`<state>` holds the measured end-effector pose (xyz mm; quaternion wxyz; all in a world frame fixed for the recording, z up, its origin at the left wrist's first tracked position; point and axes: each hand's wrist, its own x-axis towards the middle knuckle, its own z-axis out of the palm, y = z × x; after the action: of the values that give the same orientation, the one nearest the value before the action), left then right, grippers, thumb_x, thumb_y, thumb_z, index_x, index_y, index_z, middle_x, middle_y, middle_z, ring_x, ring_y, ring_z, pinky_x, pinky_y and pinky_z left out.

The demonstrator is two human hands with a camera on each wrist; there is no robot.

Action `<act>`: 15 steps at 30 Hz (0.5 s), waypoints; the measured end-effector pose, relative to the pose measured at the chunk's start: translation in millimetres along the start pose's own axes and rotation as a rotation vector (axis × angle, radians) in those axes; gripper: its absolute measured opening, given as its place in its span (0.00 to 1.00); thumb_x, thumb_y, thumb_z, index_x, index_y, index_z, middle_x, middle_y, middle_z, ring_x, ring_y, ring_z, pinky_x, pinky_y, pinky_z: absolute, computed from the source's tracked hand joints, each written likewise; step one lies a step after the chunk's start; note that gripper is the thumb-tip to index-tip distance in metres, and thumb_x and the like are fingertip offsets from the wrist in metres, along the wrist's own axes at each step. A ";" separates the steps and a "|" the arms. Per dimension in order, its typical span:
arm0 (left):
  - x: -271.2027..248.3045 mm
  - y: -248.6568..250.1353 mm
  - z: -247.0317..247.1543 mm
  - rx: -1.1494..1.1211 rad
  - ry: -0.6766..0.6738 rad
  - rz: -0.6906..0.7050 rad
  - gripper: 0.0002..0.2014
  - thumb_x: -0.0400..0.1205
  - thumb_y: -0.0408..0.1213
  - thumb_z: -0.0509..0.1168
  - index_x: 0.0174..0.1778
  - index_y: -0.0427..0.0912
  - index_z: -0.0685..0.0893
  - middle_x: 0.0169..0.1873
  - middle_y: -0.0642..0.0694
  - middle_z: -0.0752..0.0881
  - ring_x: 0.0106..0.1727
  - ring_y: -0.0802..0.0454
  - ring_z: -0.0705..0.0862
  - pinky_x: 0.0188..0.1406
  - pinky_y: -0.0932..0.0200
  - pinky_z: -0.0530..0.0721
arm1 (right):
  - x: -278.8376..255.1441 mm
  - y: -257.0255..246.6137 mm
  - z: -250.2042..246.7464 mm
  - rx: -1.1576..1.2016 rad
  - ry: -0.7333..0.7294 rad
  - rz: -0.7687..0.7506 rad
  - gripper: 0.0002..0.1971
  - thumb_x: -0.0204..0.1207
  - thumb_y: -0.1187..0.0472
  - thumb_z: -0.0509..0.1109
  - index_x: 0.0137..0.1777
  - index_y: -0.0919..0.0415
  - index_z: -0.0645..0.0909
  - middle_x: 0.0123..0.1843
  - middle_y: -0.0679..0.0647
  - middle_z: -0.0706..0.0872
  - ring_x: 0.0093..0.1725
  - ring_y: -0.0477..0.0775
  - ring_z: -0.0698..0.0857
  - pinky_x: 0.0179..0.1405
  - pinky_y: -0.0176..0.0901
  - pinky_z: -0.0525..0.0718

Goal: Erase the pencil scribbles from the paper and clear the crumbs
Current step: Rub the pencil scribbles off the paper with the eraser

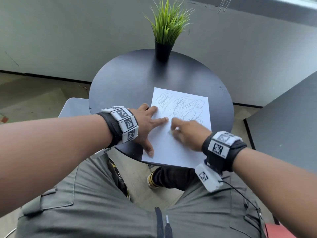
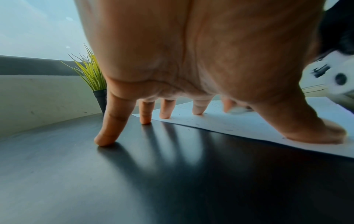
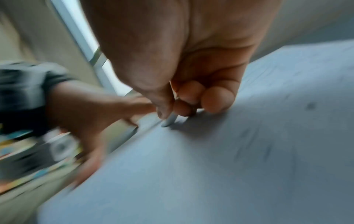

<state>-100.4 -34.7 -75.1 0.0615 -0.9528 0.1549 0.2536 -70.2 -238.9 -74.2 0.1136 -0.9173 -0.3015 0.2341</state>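
Note:
A white sheet of paper (image 1: 178,145) lies on the round black table (image 1: 130,79), with grey pencil scribbles (image 1: 183,107) across its far half. My left hand (image 1: 147,124) lies spread, its thumb and two fingers pressing the paper's left edge (image 2: 249,128) and the other fingertips (image 2: 105,139) on the table. My right hand (image 1: 185,133) pinches a small white eraser (image 3: 169,120) between thumb and fingers, its tip on the paper (image 3: 210,166) just right of the left hand. Small dark crumbs (image 2: 197,124) dot the sheet. The right wrist view is motion-blurred.
A potted green grass plant (image 1: 164,31) stands at the table's far edge. The table's near rim sits over my lap, and the paper overhangs it slightly. A grey chair seat (image 1: 75,107) is at the left and a dark tabletop (image 1: 283,124) at the right.

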 end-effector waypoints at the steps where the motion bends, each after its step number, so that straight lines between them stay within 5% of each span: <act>1: 0.1 0.3 -0.2 0.004 0.001 -0.002 0.67 0.53 0.82 0.70 0.84 0.68 0.42 0.82 0.45 0.52 0.83 0.39 0.52 0.64 0.32 0.78 | 4.1 6.5 -3.7 0.029 0.064 0.048 0.07 0.85 0.49 0.60 0.54 0.51 0.72 0.47 0.58 0.84 0.44 0.61 0.81 0.48 0.52 0.83; 6: 0.2 0.6 0.1 0.010 -0.012 -0.006 0.67 0.54 0.82 0.70 0.84 0.68 0.41 0.83 0.45 0.51 0.83 0.39 0.52 0.65 0.31 0.77 | -17.2 -19.0 22.4 0.000 -0.104 -0.143 0.06 0.86 0.50 0.58 0.54 0.50 0.71 0.45 0.56 0.83 0.42 0.60 0.81 0.45 0.55 0.83; 11: -1.0 2.1 -1.4 0.006 -0.008 -0.003 0.67 0.54 0.82 0.70 0.84 0.68 0.41 0.82 0.44 0.52 0.82 0.38 0.53 0.65 0.32 0.77 | 4.3 7.1 -1.4 0.081 0.082 0.065 0.07 0.85 0.48 0.60 0.54 0.50 0.72 0.46 0.57 0.84 0.43 0.61 0.82 0.48 0.53 0.83; 15: 0.1 1.3 -0.8 0.009 -0.010 -0.008 0.67 0.54 0.81 0.71 0.84 0.68 0.40 0.84 0.44 0.49 0.83 0.38 0.51 0.68 0.32 0.77 | -14.6 -25.9 23.5 -0.015 -0.093 -0.161 0.05 0.86 0.52 0.59 0.54 0.51 0.70 0.44 0.56 0.83 0.42 0.61 0.81 0.45 0.55 0.83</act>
<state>-100.4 -36.1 -74.5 0.0675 -0.9519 0.1521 0.2573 -105.2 -225.6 -80.1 0.1110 -0.8790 -0.3809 0.2644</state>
